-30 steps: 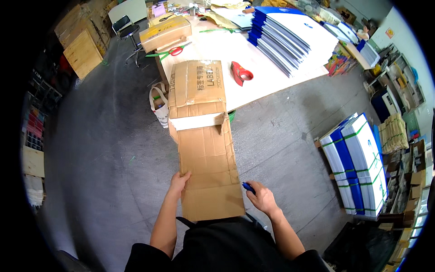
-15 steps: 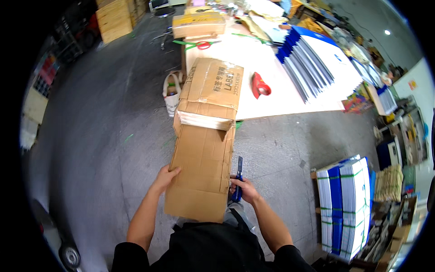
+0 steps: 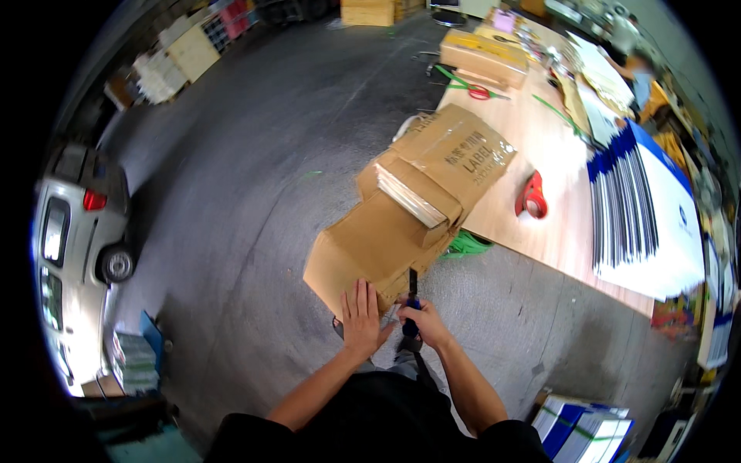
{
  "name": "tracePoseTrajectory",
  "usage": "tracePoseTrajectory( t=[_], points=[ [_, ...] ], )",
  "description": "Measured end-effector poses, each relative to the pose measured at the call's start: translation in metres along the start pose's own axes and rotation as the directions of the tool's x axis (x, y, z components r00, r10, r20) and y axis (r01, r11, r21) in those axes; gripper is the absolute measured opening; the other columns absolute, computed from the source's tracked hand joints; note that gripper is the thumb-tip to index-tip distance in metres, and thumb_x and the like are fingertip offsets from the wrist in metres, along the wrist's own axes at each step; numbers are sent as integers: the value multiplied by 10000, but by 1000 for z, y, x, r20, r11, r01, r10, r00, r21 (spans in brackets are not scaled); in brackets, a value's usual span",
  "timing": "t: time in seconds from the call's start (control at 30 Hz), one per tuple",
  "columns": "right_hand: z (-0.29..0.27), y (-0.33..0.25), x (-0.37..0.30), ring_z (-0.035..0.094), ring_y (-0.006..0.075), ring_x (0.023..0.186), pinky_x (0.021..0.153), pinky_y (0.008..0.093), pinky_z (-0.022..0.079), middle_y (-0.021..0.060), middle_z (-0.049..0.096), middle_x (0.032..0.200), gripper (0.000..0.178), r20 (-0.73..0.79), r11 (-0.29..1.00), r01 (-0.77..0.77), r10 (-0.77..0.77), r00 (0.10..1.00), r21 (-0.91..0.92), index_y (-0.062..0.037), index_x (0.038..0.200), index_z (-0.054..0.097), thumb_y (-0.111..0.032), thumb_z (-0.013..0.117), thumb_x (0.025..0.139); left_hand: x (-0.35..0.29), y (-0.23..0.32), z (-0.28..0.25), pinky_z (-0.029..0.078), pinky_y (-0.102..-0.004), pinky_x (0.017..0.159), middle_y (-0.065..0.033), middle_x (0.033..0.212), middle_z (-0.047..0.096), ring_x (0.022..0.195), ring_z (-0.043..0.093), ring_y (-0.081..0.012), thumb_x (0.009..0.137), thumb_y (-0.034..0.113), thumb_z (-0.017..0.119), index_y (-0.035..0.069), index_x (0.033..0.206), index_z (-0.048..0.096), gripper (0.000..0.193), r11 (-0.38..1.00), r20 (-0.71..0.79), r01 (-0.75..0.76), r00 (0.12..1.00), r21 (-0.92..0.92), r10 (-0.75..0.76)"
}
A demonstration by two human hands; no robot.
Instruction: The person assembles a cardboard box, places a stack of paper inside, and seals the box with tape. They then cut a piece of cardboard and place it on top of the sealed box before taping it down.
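"What's on the table (image 3: 498, 210)?"

"A cardboard box (image 3: 457, 150), at the corner, its long flap (image 3: 367, 247) jutting over the floor (image 3: 509, 316) towards the person (image 3: 370, 420)."

"How best to handle that flap?"

"I'd press it steady with the left hand (image 3: 361, 326), whose fingers lie straight and flat on it, thumb clear of the blade (image 3: 413, 279). The right hand (image 3: 428, 324) grips a knife (image 3: 412, 307); light, outward strokes seem safest."

"What's unclear?"

"Whether the blade touches the flap's edge. Its underside is hidden; only the contents' (image 3: 407, 196) white edges show."
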State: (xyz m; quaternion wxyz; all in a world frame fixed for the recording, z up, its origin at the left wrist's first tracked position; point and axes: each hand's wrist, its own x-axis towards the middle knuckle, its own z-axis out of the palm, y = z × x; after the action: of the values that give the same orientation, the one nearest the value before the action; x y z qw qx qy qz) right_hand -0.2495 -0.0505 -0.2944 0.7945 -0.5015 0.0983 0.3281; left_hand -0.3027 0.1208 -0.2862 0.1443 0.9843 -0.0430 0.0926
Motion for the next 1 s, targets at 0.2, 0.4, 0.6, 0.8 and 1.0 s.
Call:
tracePoseTrajectory(
  t=[0.2, 0.4, 0.6, 0.8, 1.0],
  points=[
    [-31, 5, 9, 552, 92, 622, 580, 257, 446, 0, 586, 701, 237, 123, 848, 113, -57, 991, -518, -20, 1086, 693, -117, 673, 871, -7, 4, 2, 267, -605, 1150, -250, 1491, 407, 1409, 367, -393, 822, 187, 622, -73, 1373, 481, 626, 976, -82, -8, 996, 217, 27],
    [-27, 47, 18, 499, 73, 600, 559, 268, 411, -18, 584, 669, 179, 54, 793, 185, -188, 981, -581, -17, 939, 723, -189, 713, 893, -1, 4, -20, 318, -577, 1118, -236, 1376, 542, 1291, 490, -374, 842, 156, 551, -82, 1285, 572, 504, 880, 30, -99, 995, 465, 96],
    [9, 65, 36, 498, 100, 590, 558, 296, 422, 24, 571, 625, 235, 12, 845, 222, -247, 969, -486, 24, 853, 702, -207, 726, 887, 20, 2, -71, 405, -540, 1037, -283, 1252, 616, 1134, 589, -385, 832, 175, 545, -114, 1228, 606, 494, 706, 336, -393, 914, 589, 228],
    [23, 79, 55, 592, 196, 547, 532, 368, 462, 139, 598, 617, 217, -27, 809, 388, -445, 895, -441, 53, 808, 659, -153, 704, 858, 35, 5, -79, 465, -466, 971, -313, 1190, 638, 1007, 645, -386, 806, 162, 558, -145, 1193, 614, 497, 593, 474, -551, 828, 587, 300],
    [29, 86, 72, 594, 228, 509, 503, 389, 450, 189, 593, 598, 207, -63, 715, 487, -592, 804, -501, 67, 766, 637, -122, 700, 821, 50, 9, -94, 510, -404, 894, -260, 1050, 672, 914, 675, -348, 763, 146, 583, -128, 1126, 628, 457, 625, 476, -589, 800, 512, 365]
  ],
)
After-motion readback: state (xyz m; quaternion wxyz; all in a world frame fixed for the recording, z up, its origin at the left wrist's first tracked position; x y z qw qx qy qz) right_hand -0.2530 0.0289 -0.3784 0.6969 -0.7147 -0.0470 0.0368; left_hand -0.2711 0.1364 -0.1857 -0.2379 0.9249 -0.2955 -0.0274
